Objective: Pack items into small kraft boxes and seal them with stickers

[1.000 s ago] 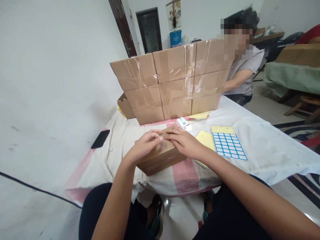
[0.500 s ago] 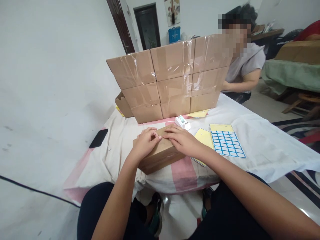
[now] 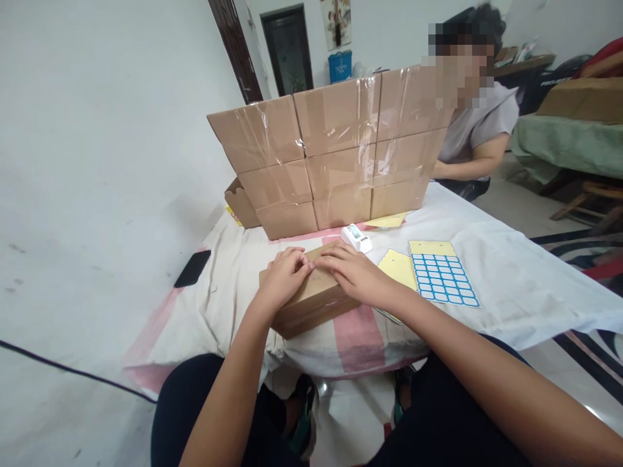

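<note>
A small closed cardboard box (image 3: 316,305) lies near the front of the cloth-covered table. My left hand (image 3: 288,272) rests on the left part of its top, thumb and fingers drawn together. From the other side, my right hand (image 3: 353,272) lies on the box with its fingers bent inward. The fingertips of both hands nearly meet over the middle of the lid. Whatever is pinched there, if anything, is too small to tell. Just behind the box stands a small white device (image 3: 357,239). Sheets of blue-bordered labels (image 3: 445,279) lie to the right, beside a yellow card (image 3: 396,267).
A tall stack of taped cardboard boxes (image 3: 341,155) stands at the back of the table. A black phone (image 3: 193,268) lies at the left edge near the wall. An open carton (image 3: 242,206) sits behind, and another person (image 3: 479,143) is beyond the stack.
Both hands stay on the box in almost the same pose, with only a slight shift of the fingers. The view has moved very little.
</note>
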Demonstrator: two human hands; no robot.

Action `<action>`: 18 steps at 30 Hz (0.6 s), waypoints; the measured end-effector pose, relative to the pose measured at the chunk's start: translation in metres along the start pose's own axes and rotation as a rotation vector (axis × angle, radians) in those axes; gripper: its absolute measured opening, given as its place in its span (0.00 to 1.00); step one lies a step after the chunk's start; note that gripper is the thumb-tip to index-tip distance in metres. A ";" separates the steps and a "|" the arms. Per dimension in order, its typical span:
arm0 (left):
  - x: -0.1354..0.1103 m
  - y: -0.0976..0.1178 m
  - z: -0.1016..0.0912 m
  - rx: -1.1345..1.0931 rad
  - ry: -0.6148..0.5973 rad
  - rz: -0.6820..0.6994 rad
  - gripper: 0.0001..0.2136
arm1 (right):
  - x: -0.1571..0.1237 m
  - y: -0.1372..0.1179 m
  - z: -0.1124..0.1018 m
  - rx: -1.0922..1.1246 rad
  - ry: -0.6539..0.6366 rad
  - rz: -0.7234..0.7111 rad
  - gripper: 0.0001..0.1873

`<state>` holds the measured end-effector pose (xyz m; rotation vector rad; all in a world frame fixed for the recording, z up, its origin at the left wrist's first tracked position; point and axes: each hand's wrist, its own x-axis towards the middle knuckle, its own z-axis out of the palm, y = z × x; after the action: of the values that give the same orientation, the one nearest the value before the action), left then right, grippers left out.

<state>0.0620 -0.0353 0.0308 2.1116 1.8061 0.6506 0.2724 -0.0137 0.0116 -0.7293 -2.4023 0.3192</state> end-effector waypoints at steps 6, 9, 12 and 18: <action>0.003 -0.012 0.004 0.004 -0.005 -0.050 0.11 | -0.002 -0.006 -0.001 -0.025 -0.114 0.085 0.25; 0.005 -0.017 0.006 0.028 -0.016 -0.096 0.13 | -0.001 -0.008 -0.002 0.008 -0.128 0.123 0.23; 0.008 -0.021 0.009 0.030 -0.006 -0.079 0.14 | 0.000 -0.009 -0.002 0.034 -0.120 0.139 0.21; 0.009 -0.025 0.010 0.043 -0.006 -0.042 0.21 | -0.006 -0.008 0.001 0.001 -0.081 0.117 0.22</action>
<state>0.0467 -0.0210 0.0107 2.0944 1.8712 0.5994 0.2720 -0.0237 0.0114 -0.8738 -2.4398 0.4052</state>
